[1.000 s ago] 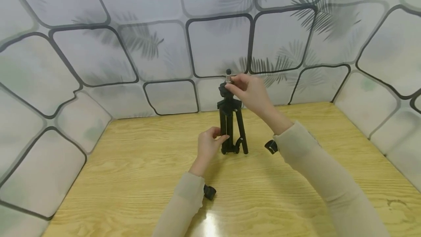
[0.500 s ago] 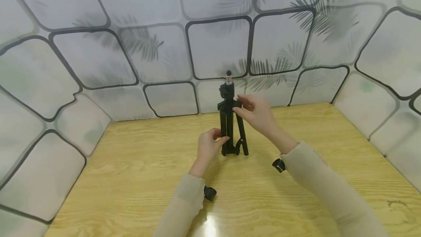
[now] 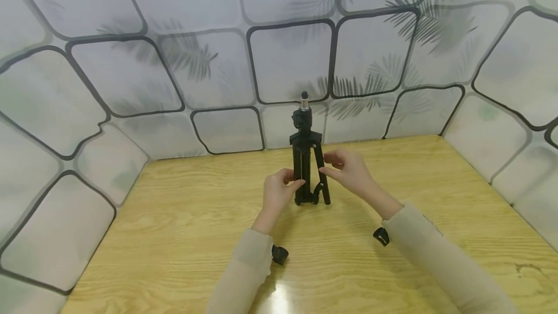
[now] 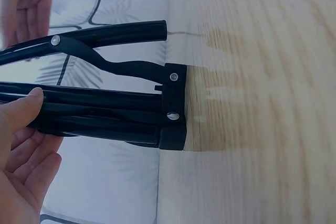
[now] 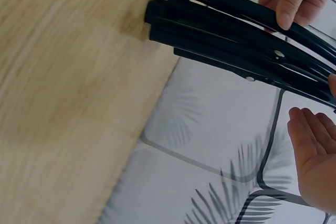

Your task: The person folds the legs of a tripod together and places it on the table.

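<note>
A small black tripod [image 3: 305, 159] with a silver, black-tipped post stands upright on the wooden table. Its right leg leans slightly outward, joined at the bottom by a curved brace [image 4: 113, 66]. With thumb and fingers, my left hand [image 3: 277, 190] pinches the left side of the tripod low on its legs. Beside the right leg is my right hand [image 3: 350, 173], its thumb tip right at the leg. In the right wrist view, the fingers [image 5: 310, 140] of that hand stretch out straight, apart from the leg, with most of its thumb cut off by the frame edge.
Behind the tripod rises a light backdrop [image 3: 292, 62] with dark outlines and leaf prints, also closing in both sides. The wooden table [image 3: 187, 236] reaches its foot. Black wrist-camera mounts [image 3: 280, 255] stick out by both sleeves.
My right hand has left the silver post at the top and moved down along the tripod's right side to the leg. The left hand keeps its hold, and the tripod stays in place.
</note>
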Demonstrator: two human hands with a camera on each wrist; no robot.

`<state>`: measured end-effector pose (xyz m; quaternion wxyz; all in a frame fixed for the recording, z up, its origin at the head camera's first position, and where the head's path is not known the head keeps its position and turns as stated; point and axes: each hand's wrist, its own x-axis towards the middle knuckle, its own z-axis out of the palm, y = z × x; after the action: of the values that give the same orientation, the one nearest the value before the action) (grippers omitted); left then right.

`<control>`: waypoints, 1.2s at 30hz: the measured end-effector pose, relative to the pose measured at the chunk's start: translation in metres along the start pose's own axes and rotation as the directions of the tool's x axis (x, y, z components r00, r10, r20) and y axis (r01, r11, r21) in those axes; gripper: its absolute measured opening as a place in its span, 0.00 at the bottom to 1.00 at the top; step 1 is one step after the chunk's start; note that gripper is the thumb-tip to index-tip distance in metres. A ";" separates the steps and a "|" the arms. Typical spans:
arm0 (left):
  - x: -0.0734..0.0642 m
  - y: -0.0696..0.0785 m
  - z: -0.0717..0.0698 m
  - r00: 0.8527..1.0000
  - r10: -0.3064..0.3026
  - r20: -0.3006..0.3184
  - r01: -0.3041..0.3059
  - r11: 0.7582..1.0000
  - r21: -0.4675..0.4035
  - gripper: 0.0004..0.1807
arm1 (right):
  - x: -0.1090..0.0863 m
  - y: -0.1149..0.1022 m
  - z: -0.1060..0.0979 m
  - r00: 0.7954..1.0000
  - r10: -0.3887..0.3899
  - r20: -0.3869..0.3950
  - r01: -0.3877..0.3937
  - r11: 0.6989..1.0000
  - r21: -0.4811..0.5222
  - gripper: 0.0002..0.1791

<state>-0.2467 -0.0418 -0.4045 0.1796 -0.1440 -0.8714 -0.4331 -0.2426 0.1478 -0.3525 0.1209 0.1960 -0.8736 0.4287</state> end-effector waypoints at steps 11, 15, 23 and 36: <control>-0.001 0.000 0.001 1.000 -0.002 -0.004 0.002 1.000 -0.009 0.12 | -0.010 0.015 0.011 1.000 0.010 0.028 -0.009 1.000 -0.027 0.14; -0.002 0.000 0.000 1.000 -0.002 -0.008 0.002 1.000 -0.011 0.13 | -0.011 0.016 0.013 0.999 0.013 0.032 -0.012 1.000 -0.022 0.13; -0.001 0.000 0.000 1.000 0.007 -0.013 -0.007 1.000 -0.013 0.13 | -0.008 0.016 0.015 1.000 0.003 0.023 -0.002 0.999 -0.051 0.10; -0.001 -0.001 0.002 1.000 -0.012 -0.022 0.011 0.999 -0.034 0.12 | -0.007 0.015 0.019 1.000 0.009 -0.009 -0.010 0.999 -0.042 0.10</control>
<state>-0.2463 -0.0412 -0.4065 0.1844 -0.1372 -0.8628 -0.4503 -0.2439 0.1428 -0.3776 0.1269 0.1874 -0.8828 0.4116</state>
